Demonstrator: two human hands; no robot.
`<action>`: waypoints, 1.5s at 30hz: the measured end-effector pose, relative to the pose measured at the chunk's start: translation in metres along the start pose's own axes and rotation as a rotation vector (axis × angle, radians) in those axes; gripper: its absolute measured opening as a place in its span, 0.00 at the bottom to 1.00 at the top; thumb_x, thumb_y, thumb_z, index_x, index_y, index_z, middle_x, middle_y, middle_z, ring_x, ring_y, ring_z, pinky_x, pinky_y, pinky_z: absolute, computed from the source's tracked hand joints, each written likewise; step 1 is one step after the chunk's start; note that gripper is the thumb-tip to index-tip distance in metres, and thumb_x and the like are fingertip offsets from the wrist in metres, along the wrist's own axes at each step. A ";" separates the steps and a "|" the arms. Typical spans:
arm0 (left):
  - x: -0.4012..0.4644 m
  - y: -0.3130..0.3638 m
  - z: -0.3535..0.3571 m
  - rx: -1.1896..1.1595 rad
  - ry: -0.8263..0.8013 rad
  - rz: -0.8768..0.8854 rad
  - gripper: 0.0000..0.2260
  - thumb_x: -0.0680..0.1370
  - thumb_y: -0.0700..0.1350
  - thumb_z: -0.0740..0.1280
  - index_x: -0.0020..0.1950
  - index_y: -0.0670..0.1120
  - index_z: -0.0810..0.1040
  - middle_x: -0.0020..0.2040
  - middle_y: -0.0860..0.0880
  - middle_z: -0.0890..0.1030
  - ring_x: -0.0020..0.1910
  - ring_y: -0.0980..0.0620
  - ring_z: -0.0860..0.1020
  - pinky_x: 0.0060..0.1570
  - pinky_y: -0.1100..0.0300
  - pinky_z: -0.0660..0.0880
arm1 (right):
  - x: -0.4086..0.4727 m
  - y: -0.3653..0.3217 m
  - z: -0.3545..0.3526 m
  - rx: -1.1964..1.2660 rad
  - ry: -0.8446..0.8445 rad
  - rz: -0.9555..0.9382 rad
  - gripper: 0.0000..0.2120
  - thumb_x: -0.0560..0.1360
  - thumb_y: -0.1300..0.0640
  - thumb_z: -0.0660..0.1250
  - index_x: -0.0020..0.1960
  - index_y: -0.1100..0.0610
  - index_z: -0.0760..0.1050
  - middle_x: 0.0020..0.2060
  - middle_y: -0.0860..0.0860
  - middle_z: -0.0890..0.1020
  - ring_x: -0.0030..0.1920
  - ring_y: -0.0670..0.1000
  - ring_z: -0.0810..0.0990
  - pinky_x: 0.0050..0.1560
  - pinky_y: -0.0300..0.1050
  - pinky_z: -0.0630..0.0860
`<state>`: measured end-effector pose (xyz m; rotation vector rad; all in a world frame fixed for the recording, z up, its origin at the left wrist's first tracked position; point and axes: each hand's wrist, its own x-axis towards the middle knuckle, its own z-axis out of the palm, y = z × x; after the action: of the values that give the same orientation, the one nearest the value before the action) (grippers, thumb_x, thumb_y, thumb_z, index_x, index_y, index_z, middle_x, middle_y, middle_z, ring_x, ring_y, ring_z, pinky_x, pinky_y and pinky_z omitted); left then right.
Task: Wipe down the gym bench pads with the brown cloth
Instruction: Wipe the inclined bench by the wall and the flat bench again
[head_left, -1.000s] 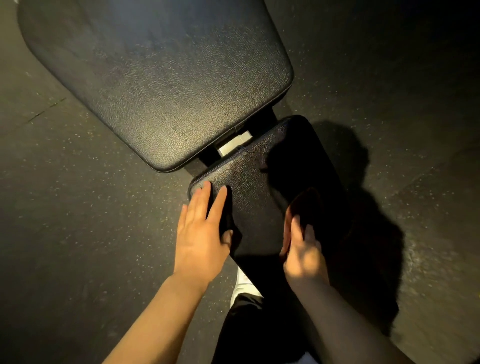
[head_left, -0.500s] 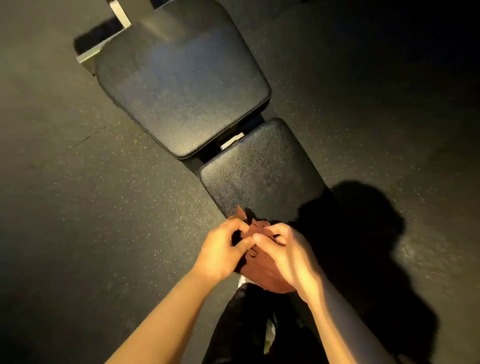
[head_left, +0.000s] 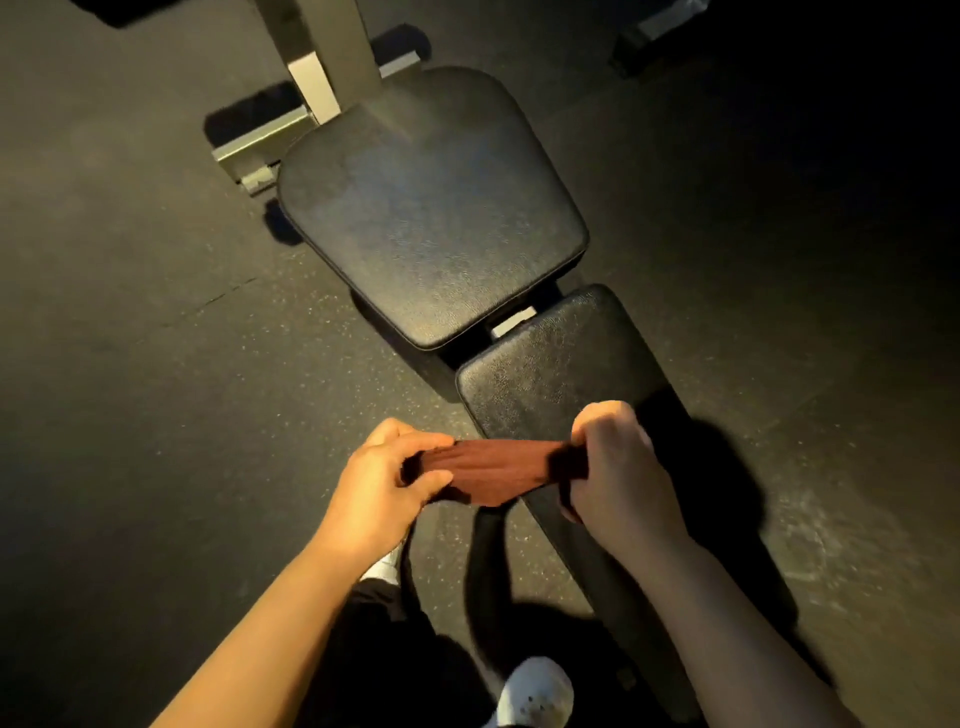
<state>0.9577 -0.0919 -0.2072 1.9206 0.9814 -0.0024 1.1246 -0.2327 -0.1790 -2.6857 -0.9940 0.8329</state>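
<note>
Brown cloth (head_left: 488, 470) stretched taut btwn both hands, held in the air just off the near-left edge of the seat pad (head_left: 561, 364); left hand (head_left: 382, 480) clamped on its left end, right hand (head_left: 615, 467) fisted on its right end, over the pad's near part; cloth's long axis runs crosswise to the bench; back pad (head_left: 431, 218) lies farther ahead; right hand is nearer the seat pad, so prob. it leads the next wipe.
</note>
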 end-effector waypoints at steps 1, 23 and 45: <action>0.008 -0.008 -0.008 0.040 -0.022 -0.006 0.15 0.73 0.36 0.75 0.57 0.48 0.84 0.45 0.54 0.74 0.45 0.63 0.75 0.47 0.76 0.66 | 0.010 -0.009 0.000 0.009 0.007 0.000 0.12 0.75 0.62 0.68 0.57 0.54 0.71 0.60 0.50 0.68 0.60 0.53 0.71 0.54 0.44 0.72; 0.166 -0.104 -0.079 0.317 0.172 -0.038 0.19 0.78 0.40 0.68 0.70 0.43 0.74 0.67 0.41 0.73 0.62 0.39 0.75 0.57 0.47 0.76 | 0.210 -0.147 0.086 -0.197 -0.119 -0.181 0.26 0.81 0.50 0.61 0.77 0.53 0.61 0.75 0.55 0.63 0.75 0.56 0.60 0.75 0.57 0.55; 0.330 -0.190 -0.028 0.519 0.629 0.751 0.26 0.85 0.56 0.45 0.68 0.47 0.77 0.71 0.40 0.74 0.74 0.42 0.65 0.75 0.43 0.42 | 0.270 -0.093 0.171 -0.430 0.499 -0.581 0.38 0.72 0.38 0.64 0.78 0.49 0.61 0.77 0.57 0.64 0.74 0.63 0.64 0.67 0.71 0.54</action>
<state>1.0514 0.1805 -0.4581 2.7580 0.6005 0.9021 1.1474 0.0041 -0.4119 -2.4546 -1.8099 -0.1718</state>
